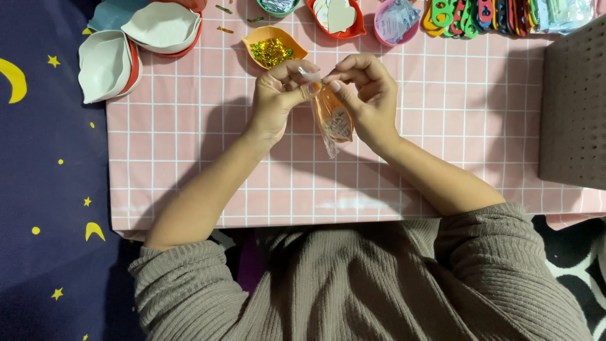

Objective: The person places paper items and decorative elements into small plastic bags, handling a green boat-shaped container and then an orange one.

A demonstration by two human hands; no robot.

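Note:
A small clear plastic bag with an orange piece and a pale card inside hangs between my two hands above the pink checked table. My left hand pinches the bag's top edge from the left. My right hand pinches the same top edge from the right, fingers curled over it. The bag's lower end dangles free toward me.
An orange leaf-shaped dish of gold-green bits sits just beyond my hands. White and red leaf dishes stack at far left. More small dishes, colourful plastic shapes line the far edge. A brown dotted board stands right.

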